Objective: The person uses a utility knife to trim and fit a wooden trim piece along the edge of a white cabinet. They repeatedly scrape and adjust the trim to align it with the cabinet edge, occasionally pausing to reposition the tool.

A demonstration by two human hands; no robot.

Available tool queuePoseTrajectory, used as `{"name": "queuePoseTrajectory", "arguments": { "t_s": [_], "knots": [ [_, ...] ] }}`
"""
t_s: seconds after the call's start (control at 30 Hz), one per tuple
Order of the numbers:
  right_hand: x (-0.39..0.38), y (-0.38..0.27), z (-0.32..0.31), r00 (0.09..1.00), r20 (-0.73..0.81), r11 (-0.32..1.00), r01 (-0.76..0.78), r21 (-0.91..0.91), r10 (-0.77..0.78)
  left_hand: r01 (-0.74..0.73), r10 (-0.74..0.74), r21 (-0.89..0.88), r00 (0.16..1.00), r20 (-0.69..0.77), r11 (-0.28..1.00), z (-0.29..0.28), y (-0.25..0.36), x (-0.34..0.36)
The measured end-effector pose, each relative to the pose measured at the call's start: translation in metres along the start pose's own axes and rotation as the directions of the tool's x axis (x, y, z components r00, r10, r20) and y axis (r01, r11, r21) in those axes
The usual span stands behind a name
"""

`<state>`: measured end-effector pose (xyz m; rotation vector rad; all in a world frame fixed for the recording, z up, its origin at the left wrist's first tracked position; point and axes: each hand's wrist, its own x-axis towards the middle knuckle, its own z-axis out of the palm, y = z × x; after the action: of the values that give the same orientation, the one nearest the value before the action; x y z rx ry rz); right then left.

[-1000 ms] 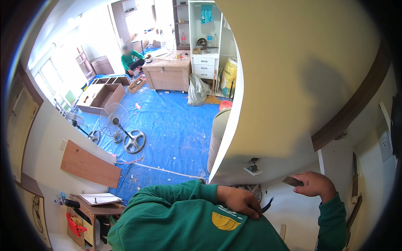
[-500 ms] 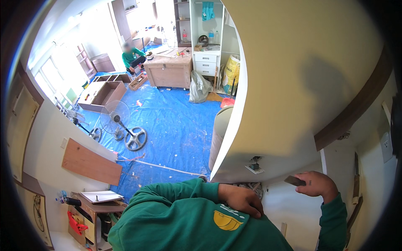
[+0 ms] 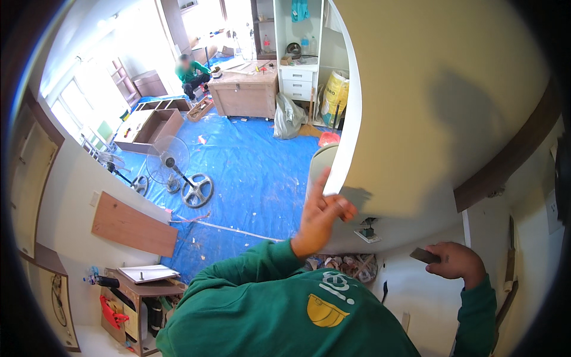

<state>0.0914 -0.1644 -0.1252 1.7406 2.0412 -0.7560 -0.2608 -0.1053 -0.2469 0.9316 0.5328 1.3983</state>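
Note:
My left hand [image 3: 321, 220] is raised beside the white edge [image 3: 351, 143] of the tall cream panel [image 3: 440, 53], fingers apart, apparently empty. My right hand [image 3: 455, 262], lower right, is closed on a short, flat, dark block [image 3: 423, 254], like a sanding block. A brown curved strip [image 3: 511, 166] runs along the right of the panel. Below the panel sits a small fitting [image 3: 368, 232] on a white plate. A dark, thin tool [image 3: 385, 291] lies left of my right hand, partly hidden by my green top.
A co-worker [image 3: 190, 77] squats beside a wooden chest [image 3: 241, 98]. Blue sheeting [image 3: 244, 166] covers the floor, with a standing fan [image 3: 196, 190], cabinet carcasses [image 3: 148, 134] and a grey bag [image 3: 290, 119]. At left, a leaning board [image 3: 134, 226] and a cluttered small bench [image 3: 140, 300].
My left hand has risen from against my top to the panel's white edge, its fingers now spread. My right hand, still holding the block, has shifted slightly right. The view has shifted slightly.

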Motion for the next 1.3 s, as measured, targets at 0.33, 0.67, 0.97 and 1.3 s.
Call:
{"name": "queuePoseTrajectory", "arguments": {
  "t_s": [0.33, 0.67, 0.97, 1.3],
  "knots": [
    [-0.001, -0.004, -0.002, 1.000, 0.023, 1.000, 0.001, 0.010, -0.001, -0.054, 0.059, 0.038, 0.989, -0.136, 0.998, -0.008, 0.033, 0.018],
    [0.002, 0.009, 0.007, 0.994, -0.041, 0.995, 0.100, -0.015, -0.101, 0.122, -0.179, 0.234, 0.954, 0.241, 0.964, 0.013, -0.015, -0.023],
    [0.001, 0.004, 0.002, 0.991, -0.015, 0.991, 0.135, 0.026, -0.135, 0.178, -0.537, 0.564, 0.621, 0.571, 0.806, 0.032, -0.027, -0.050],
    [0.001, 0.008, 0.005, 0.992, -0.024, 0.992, 0.126, 0.028, -0.125, 0.014, -0.509, 0.585, 0.511, 0.693, 0.811, 0.032, -0.042, -0.056]
  ]
}}
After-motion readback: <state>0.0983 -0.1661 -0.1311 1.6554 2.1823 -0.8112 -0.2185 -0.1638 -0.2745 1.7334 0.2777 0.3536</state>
